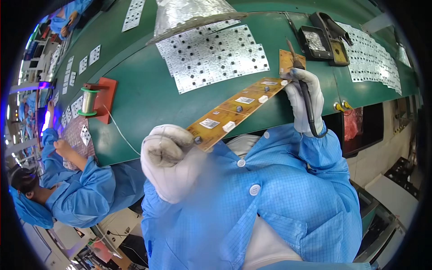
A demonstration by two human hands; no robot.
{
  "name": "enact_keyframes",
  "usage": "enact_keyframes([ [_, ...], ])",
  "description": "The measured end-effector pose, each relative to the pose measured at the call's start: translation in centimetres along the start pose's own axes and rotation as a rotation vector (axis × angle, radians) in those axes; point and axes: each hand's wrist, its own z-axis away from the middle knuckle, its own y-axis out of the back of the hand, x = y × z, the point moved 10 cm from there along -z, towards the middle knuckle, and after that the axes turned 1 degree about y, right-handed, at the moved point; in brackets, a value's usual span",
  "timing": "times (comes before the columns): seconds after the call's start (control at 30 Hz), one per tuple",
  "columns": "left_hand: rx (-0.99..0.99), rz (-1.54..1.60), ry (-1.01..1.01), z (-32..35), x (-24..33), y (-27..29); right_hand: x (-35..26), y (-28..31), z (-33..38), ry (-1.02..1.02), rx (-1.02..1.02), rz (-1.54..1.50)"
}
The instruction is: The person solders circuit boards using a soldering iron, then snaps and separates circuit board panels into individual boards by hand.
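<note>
Circuit-board strip (240, 110), orange-brown with white connectors, black components and printed labels, is slanting in the head view from the left hand up to the right hand. White-gloved left hand (167, 157) is gripping its lower end between curled fingers and thumb. White-gloved right hand (308, 96) is closing around the black handle of a soldering iron (307, 92), whose tip is pointing up and away from the strip. The strip's upper end is meeting the right fingers; whether they are bearing on it cannot be told. A smaller orange-brown board (286, 62) is showing just beyond that hand.

Solder wire (118, 127) is running from a spool (88, 102) on a red stand (107, 96), left of the left hand, to the left glove; whether it is being pinched there cannot be told. White circuit boards (218, 63) are lying on the green bench (148, 99) beyond both hands, under a foil-covered hood (193, 15). A black iron stand (318, 55) with a yellowish sponge (339, 52) is sitting beyond and right of the right hand. A blue-smocked co-worker (85, 193) is working left of the left hand.
</note>
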Motion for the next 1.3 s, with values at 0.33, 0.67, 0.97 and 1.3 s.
enact_keyframes([
  [0.33, -0.068, -0.044, 0.071, -0.5, -1.8, 0.1, -0.4, 1.1, 0.8, -0.083, 0.064, -0.139],
  [0.67, 0.046, -0.198, 0.282, -4.4, -2.6, 11.1, -5.3, 3.6, -1.9, 0.4, -0.033, 0.229],
  [0.97, 0.174, -0.655, -0.189, -12.0, -4.9, 19.7, -3.5, 9.9, -1.8, 0.35, 0.249, 0.593],
  [1.3, -0.206, -0.687, -0.172, -30.7, -16.3, 2.0, -3.8, 8.5, -2.6, 0.392, 0.219, 0.511],
])
